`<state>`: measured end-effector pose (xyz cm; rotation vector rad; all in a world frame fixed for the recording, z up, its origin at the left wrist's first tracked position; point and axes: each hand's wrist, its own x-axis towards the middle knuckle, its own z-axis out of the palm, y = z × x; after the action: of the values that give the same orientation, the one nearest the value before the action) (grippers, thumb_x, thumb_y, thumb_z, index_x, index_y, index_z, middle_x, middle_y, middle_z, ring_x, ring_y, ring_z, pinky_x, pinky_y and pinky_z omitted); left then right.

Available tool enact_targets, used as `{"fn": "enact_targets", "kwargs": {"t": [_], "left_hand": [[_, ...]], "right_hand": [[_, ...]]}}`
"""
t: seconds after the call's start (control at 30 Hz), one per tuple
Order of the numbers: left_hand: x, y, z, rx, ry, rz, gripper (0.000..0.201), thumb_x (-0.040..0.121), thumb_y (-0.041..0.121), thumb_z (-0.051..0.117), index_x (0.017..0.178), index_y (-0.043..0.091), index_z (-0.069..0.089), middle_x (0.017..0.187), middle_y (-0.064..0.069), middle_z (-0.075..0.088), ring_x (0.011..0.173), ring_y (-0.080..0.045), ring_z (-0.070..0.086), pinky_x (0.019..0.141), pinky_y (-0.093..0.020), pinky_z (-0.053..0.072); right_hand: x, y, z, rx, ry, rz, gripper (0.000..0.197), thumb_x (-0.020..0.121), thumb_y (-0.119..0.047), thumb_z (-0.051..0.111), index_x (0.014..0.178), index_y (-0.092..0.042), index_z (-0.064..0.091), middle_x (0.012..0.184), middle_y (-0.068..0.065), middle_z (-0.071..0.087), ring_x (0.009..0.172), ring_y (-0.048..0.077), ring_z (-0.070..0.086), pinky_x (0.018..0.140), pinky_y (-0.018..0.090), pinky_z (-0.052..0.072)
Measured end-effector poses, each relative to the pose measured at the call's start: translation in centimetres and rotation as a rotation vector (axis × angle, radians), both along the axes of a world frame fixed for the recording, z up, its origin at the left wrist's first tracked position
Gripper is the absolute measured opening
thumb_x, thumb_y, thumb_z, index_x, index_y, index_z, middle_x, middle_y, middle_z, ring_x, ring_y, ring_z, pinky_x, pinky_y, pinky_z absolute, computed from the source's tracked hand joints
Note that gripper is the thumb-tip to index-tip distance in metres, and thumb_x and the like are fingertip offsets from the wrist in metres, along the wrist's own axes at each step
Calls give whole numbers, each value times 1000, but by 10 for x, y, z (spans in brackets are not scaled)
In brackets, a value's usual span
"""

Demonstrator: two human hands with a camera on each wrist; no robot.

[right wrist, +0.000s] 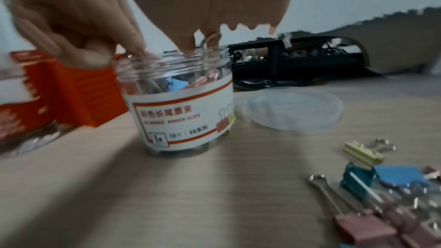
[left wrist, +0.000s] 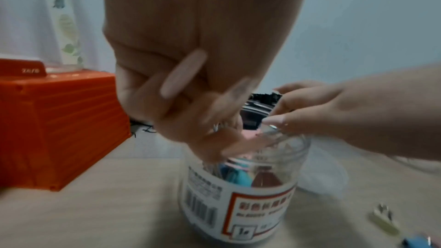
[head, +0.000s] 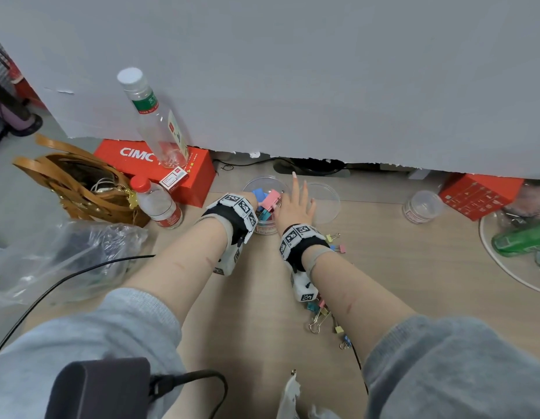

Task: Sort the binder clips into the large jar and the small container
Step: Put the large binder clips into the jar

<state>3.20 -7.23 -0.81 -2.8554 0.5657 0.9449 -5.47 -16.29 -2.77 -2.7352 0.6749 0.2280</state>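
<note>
Left hand (left wrist: 190,101) was curled at the mouth of the clear plastic large jar (right wrist: 181,112), fingers on a pink binder clip (head: 270,199) poking out of it. Right hand (head: 294,207) was spread flat, fingertips at the jar rim. Loose coloured binder clips (right wrist: 381,186) lay beside the right wrist; small clear container (head: 421,207) stood well apart to the right.

The clear labelled large jar (right wrist: 181,112) stands upright and open, coloured binder clips (right wrist: 177,84) inside.
</note>
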Motion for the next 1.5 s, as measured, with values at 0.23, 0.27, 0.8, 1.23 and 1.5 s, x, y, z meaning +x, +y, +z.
{"fn": "enact_targets", "kwargs": {"t": [0.23,0.27,0.8,1.23,1.5], "left_hand": [[3,1,17,12,127,-1,39,97,25,45,121,-4,53,127,-18,57,114,-32,56,96,-35,43],[6,1,16,-1,155,15,36,97,25,45,116,-4,56,125,-18,59,108,-31,58,95,-35,44],[13,4,33,-109,77,66,42,98,28,39,119,-4,57,119,-21,60,117,-32,55,91,-33,43],[13,-20,27,-19,-15,-315,36,97,26,40,116,3,60,114,-18,55,108,-32,51,88,-36,42],[7,-11,-4,37,-376,-527,29,93,17,44,112,19,66,127,-5,42,120,-30,35,101,-37,28]], "right_hand": [[4,-13,6,23,58,28,41,96,-41,38,125,-17,56,142,7,38,130,25,32,104,40,27],[4,-14,5,48,31,24,41,96,-41,38,123,-17,58,144,5,36,132,24,31,105,39,27],[-10,-21,13,367,-370,-306,37,97,-29,40,111,-6,66,133,3,52,120,23,46,103,33,32],[-16,-37,6,435,-337,-327,36,98,-25,37,112,-8,66,134,1,51,122,21,43,108,36,27],[-13,-38,-4,453,-394,-347,40,99,-30,36,104,-7,69,130,-1,52,122,18,43,107,35,26]]}}
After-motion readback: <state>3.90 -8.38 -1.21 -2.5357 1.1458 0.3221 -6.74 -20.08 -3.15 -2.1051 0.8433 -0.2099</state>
